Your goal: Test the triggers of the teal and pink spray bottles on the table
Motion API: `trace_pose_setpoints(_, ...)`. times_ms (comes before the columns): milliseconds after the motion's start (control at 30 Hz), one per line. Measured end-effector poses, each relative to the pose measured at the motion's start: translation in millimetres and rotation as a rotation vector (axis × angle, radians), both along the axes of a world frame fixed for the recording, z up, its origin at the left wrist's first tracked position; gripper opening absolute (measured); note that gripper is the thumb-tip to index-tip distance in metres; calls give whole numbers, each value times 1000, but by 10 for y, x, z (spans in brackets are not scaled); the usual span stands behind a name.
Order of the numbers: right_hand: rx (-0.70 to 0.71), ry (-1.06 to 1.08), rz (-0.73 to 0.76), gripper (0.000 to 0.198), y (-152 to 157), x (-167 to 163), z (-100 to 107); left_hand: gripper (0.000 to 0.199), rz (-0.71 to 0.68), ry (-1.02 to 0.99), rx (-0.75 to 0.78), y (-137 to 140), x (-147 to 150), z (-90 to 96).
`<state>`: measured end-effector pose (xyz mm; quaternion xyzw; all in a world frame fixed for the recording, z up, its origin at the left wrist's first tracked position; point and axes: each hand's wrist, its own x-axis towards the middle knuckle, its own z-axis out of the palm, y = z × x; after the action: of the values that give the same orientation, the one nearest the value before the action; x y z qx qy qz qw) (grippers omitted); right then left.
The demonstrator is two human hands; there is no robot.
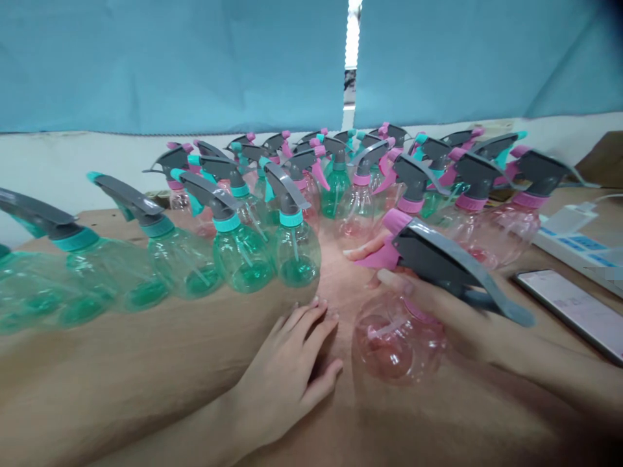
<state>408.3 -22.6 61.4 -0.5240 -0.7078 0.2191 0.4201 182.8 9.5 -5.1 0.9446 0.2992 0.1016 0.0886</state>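
Spray bottle (396, 350) of clear pink plastic sits in the right hand (450, 305), at the near right of the surface (185, 353), tilted with its round base toward the viewer. The right fingers are closed about its neck, thumb (396, 280) lying just below the pink trigger (379, 254). The left hand (292, 360) rests palm down, left of the bottle and apart from it, fingers loosely spread and holding nothing.

Handling, as judged: light, thin-walled, smooth enough to slip at the bulb, and top-heavy under the long grey head (431, 250). The neck offers the firmest hold; the trigger is best left unsqueezed.

Containers: a row of green bottles (248, 259) with teal collars stands upright on the left. Beyond, pink and green bottles (360, 204) crowd the far side. Deeper colour shows at many bases; whether this is liquid or merely tinted plastic cannot fairly be determined from this view. Pale dip tubes are visible inside several. A phone (574, 308) lies at right, near a power strip (581, 246).
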Motion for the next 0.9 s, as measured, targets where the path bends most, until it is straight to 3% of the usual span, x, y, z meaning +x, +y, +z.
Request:
trace_pose_setpoints(167, -30, -13, -36, 17, 6, -23, 40, 43, 2, -22, 17, 14, -6, -11)
trace_pose_setpoints(367, 35, -35, -248, 26, -7, -59, 35, 43, 3, -13, 25, 26, -20, -35)
trace_pose_setpoints(500, 43, 45, -142, 22, 86, -16, -8, 44, 3, -4, 35, 24, -31, -43)
trace_pose_setpoints(667, 217, 5, -90, 20, 92, 8, 35, 45, -5, 14, 32, 24, -39, -46)
trace_pose_setpoints(900, 126, -90, -54, 23, 55, 8, 102, 44, -10, 13, 28, 45, -39, -44)
